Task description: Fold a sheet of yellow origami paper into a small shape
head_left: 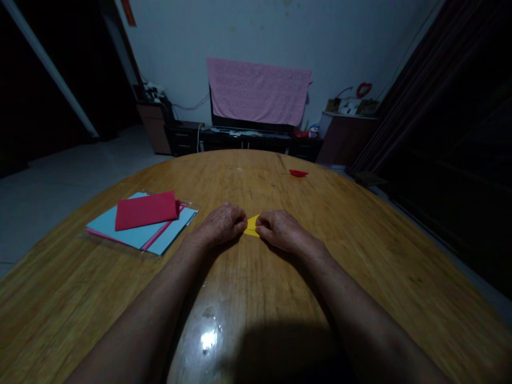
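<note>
A small folded piece of yellow paper lies low at the middle of the wooden table, between my two hands. My left hand is closed, its fingers gripping the paper's left end. From the other side my right hand pinches the right part, with the fingers curled in. Both hands rest on or just above the tabletop. My fingers cover the paper's ends, so only its middle shows, with a crease and a pointed upper edge.
On the left of the round table lies a stack of light blue and pink paper in a clear sleeve, topped by folded red paper. A small red folded paper boat sits toward the far right edge. Beyond stands a cloth-covered screen.
</note>
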Action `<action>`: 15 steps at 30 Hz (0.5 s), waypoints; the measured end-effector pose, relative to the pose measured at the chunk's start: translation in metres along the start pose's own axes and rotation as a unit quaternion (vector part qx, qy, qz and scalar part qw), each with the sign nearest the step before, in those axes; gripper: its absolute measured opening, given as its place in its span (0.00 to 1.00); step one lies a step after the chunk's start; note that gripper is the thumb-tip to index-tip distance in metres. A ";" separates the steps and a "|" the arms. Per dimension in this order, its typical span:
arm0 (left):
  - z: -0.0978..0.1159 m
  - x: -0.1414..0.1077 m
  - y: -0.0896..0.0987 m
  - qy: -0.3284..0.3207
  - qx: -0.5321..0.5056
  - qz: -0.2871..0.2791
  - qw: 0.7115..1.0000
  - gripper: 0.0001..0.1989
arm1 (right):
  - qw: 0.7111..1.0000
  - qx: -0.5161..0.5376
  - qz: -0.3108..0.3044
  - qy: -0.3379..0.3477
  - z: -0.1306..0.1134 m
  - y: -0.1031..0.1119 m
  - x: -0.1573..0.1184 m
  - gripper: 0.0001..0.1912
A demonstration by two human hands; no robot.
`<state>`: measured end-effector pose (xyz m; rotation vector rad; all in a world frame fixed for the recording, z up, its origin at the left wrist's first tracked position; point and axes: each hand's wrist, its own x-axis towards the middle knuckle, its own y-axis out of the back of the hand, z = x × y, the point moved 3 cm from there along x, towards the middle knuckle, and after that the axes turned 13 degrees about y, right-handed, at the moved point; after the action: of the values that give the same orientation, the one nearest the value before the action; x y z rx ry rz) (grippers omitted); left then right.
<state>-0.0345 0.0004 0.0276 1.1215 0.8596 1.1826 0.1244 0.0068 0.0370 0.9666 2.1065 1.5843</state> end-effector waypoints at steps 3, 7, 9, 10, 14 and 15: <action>0.000 0.000 0.000 0.003 -0.003 -0.006 1.000 0.12 | 0.999 -0.012 0.017 -0.032 -0.001 -0.002 0.001 0.06; -0.008 0.001 0.002 0.014 -0.026 -0.007 1.000 0.11 | 0.998 -0.011 0.027 -0.057 0.001 -0.006 0.003 0.06; -0.015 0.002 0.003 0.027 -0.041 -0.004 0.999 0.12 | 0.998 -0.011 0.028 -0.060 0.002 -0.006 0.004 0.06; -0.019 0.002 0.003 0.039 -0.049 0.002 0.998 0.12 | 0.998 -0.009 0.028 -0.060 0.002 -0.007 0.004 0.06; -0.033 0.000 0.005 0.101 -0.085 0.046 0.990 0.13 | 0.998 0.001 0.025 -0.059 0.003 -0.007 0.004 0.06; -0.034 0.000 0.005 0.111 -0.092 0.053 0.988 0.13 | 0.998 0.002 0.026 -0.058 0.002 -0.008 0.005 0.06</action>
<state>-0.0679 0.0070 0.0242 0.9045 0.8484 1.4647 0.1203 0.0106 0.0297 1.0950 2.0217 1.5094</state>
